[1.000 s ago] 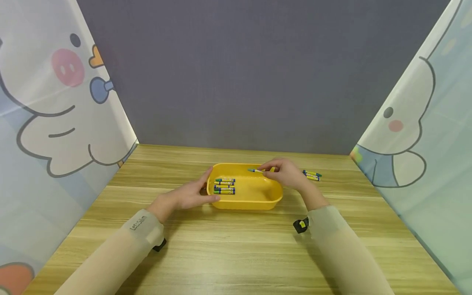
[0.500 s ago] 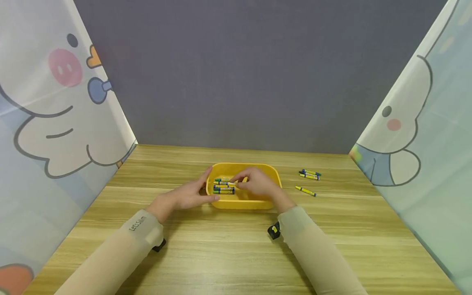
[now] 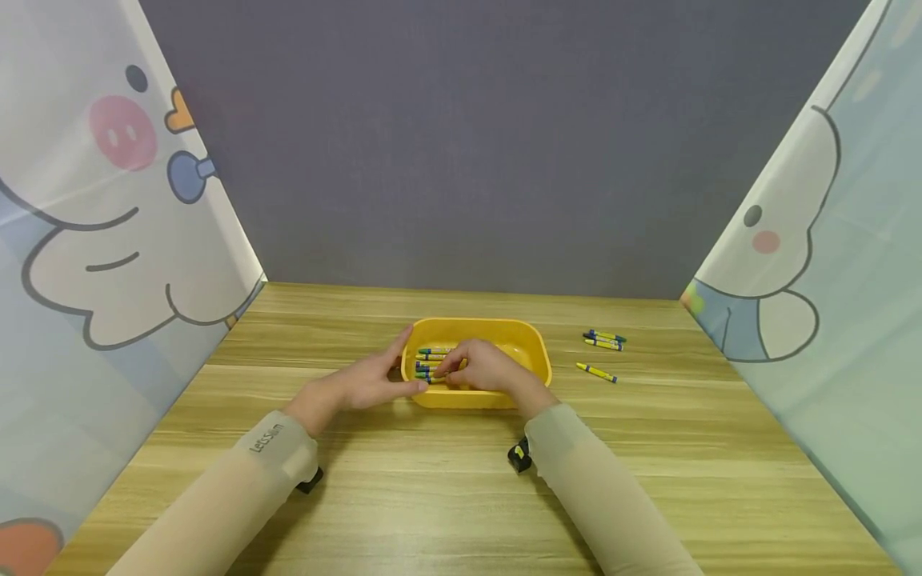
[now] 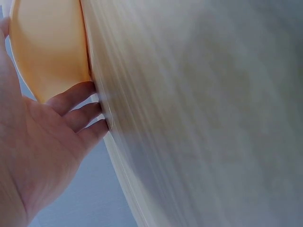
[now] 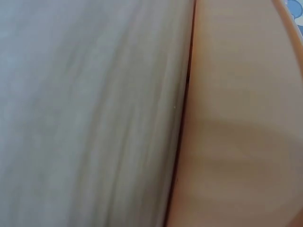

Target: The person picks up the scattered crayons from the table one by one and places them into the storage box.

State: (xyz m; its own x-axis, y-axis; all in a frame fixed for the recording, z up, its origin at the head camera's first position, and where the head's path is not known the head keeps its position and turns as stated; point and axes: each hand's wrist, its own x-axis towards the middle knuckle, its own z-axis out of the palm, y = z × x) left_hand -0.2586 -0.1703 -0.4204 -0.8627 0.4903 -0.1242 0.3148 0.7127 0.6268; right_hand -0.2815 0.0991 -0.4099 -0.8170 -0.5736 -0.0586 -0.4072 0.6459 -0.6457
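Note:
A yellow plastic basket (image 3: 535,352) sits on the wooden table in the head view. My left hand (image 3: 370,379) holds its left end, the thumb on the front rim. In the left wrist view, that hand's bent fingers (image 4: 73,98) lie against the outside of the basket wall (image 4: 49,42). Inside at the left, several crayons (image 3: 432,351) lie side by side. My right hand (image 3: 484,368) reaches in over the front rim and pinches a crayon (image 3: 436,380) at the near end of this row, partly hidden by the fingers. The right wrist view shows only table and basket side (image 5: 236,94).
Right of the basket lies a loose yellow crayon (image 3: 596,373). Behind it is a small group of crayons (image 3: 603,340). A dark panel (image 3: 468,160) rises along the table's back edge, with printed curtains (image 3: 778,320) on both sides.
My right hand has carried a crayon from the basket's right side leftward to the row, then down to its near end. A loose crayon at right came into view. My left hand stays put.

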